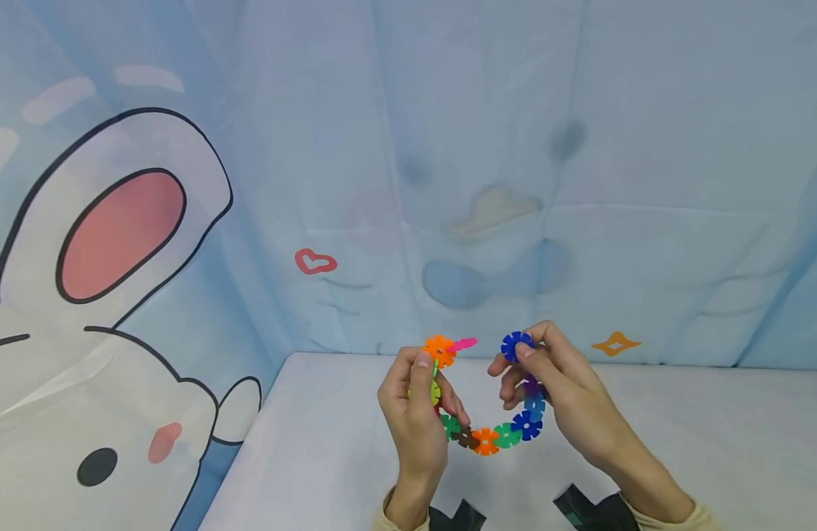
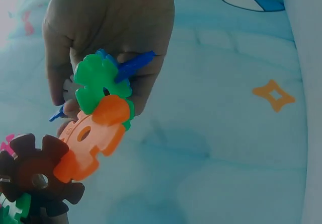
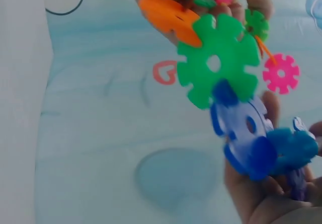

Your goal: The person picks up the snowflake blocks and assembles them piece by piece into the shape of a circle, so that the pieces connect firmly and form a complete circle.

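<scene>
A curved chain of slotted plastic snowflake discs hangs between my two hands in the head view, sagging to an orange disc (image 1: 486, 442) at its lowest part. My left hand (image 1: 418, 420) pinches the chain's left side by a yellow disc (image 1: 427, 392), under an orange disc (image 1: 438, 352) and an edge-on pink disc (image 1: 465, 344). Between thumb and fingers, my right hand (image 1: 574, 387) pinches a dark blue disc (image 1: 516, 346) on the other end. The right wrist view shows a large green disc (image 3: 216, 65) joined to blue ones; the left wrist view, a brown disc (image 2: 40, 176).
Below the hands lies a white tabletop (image 1: 342, 442). A light blue printed curtain (image 1: 680, 147) stands behind it, with a large cartoon rabbit (image 1: 43, 398) on the left. Dark wrist-mounted devices (image 1: 597, 512) show near both sleeves.
</scene>
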The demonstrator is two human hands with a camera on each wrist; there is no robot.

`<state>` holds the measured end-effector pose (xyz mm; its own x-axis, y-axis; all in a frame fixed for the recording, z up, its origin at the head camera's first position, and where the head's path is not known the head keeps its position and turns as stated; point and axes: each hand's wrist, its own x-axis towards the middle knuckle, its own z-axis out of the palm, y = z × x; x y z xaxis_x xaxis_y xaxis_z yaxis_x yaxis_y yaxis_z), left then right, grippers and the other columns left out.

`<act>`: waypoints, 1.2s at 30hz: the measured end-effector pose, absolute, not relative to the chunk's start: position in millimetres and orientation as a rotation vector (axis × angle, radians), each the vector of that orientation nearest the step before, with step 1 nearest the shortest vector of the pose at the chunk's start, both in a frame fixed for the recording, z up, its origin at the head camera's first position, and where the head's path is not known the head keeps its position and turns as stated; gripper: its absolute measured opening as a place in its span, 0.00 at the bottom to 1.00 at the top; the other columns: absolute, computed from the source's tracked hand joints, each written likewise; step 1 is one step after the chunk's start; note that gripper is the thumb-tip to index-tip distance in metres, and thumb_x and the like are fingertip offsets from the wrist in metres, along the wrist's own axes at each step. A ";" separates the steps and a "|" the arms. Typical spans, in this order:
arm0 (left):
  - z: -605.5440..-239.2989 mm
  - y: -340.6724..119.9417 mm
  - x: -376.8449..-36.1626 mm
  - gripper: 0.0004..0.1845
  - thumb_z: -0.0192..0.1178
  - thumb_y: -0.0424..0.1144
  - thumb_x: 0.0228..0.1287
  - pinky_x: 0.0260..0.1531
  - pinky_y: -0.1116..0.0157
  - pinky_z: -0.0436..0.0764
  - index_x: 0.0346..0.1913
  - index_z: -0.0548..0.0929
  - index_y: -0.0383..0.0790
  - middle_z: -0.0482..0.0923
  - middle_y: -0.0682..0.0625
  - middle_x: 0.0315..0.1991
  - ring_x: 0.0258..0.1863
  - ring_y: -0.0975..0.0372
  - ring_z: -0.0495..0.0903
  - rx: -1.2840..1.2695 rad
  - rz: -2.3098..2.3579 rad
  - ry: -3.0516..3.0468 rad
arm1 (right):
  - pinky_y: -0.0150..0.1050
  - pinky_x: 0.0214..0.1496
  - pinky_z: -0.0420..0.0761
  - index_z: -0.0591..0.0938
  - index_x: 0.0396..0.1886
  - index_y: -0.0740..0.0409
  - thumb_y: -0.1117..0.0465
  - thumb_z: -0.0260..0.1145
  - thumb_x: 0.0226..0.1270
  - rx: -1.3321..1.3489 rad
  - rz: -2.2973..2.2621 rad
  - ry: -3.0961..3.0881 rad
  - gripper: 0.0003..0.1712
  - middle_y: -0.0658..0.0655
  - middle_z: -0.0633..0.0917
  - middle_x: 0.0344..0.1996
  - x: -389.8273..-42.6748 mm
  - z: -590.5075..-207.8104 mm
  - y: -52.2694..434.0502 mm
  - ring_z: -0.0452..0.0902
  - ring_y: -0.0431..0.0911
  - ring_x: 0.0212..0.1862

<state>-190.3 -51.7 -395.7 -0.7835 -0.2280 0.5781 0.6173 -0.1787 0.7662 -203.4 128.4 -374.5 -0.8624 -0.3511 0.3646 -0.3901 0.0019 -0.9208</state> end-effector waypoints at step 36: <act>-385.1 -57.2 -176.1 0.16 0.39 0.18 0.75 0.09 0.70 0.79 0.42 0.79 0.25 0.69 0.42 0.12 0.07 0.58 0.71 -0.881 -1.764 -1.512 | 0.42 0.28 0.80 0.74 0.45 0.60 0.72 0.45 0.84 0.935 1.932 -1.936 0.11 0.53 0.81 0.28 -173.0 -361.7 120.1 0.78 0.48 0.29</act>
